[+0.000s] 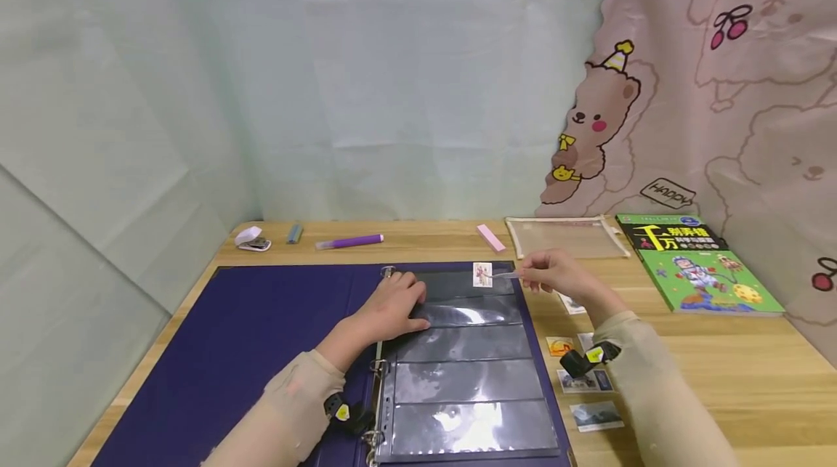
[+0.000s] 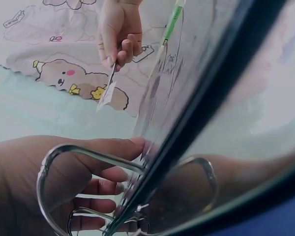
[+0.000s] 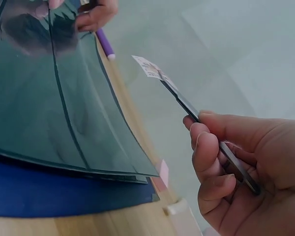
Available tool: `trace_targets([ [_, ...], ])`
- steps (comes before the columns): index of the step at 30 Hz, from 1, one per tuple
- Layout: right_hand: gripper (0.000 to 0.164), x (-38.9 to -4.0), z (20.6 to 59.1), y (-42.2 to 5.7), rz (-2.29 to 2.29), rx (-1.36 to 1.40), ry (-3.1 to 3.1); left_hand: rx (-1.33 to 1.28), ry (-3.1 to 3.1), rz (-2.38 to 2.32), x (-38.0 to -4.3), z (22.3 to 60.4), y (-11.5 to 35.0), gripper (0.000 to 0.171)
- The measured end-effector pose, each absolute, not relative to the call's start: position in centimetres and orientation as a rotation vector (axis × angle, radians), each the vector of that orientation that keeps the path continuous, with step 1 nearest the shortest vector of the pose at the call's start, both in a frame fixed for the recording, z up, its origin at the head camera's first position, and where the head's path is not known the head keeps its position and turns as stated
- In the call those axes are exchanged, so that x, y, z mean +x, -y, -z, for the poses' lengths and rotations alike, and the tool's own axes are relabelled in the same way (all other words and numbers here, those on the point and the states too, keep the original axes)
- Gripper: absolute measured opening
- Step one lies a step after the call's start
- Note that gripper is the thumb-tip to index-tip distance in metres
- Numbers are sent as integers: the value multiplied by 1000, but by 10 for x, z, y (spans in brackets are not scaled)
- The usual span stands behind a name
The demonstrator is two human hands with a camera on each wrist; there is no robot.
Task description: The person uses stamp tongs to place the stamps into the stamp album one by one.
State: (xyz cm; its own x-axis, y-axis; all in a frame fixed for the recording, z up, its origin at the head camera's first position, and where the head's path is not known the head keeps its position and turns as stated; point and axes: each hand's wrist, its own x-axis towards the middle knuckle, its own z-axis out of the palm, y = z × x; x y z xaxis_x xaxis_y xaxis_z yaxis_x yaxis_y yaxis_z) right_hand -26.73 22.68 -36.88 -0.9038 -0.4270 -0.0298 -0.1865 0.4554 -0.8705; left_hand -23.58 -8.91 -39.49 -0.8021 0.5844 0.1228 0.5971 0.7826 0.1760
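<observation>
My right hand (image 1: 551, 274) grips a pair of tweezers (image 3: 187, 105) between thumb and fingers. Their tips hold a small pale postage stamp (image 1: 482, 274) with a reddish print, which overlaps the top pocket row in the head view. A clear-pocketed stamp album page (image 1: 467, 380) lies in the open dark blue ring binder (image 1: 275, 351). On the page's upper left rests my left hand (image 1: 389, 307), thumb spread over the pockets and fingers bent near the top edge, beside the metal rings (image 2: 64, 147).
Several loose stamps (image 1: 595, 416) lie right of the binder, partly under my right forearm. Behind it are a stapler (image 1: 251, 238), a purple marker (image 1: 353, 242), a pink strip (image 1: 490, 237) and a mesh pouch (image 1: 565, 234). A green book (image 1: 709, 278) sits at the far right.
</observation>
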Motion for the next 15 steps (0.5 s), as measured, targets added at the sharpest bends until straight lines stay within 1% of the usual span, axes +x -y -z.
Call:
trace_targets([
  [8, 25, -272, 370, -211, 1434, -472, -2452, -1003, 2881, 318, -235, 394, 90, 34],
  [15, 26, -274, 368, -193, 1456, -470, -2403, -987, 2902, 386, -239, 399, 91, 38],
])
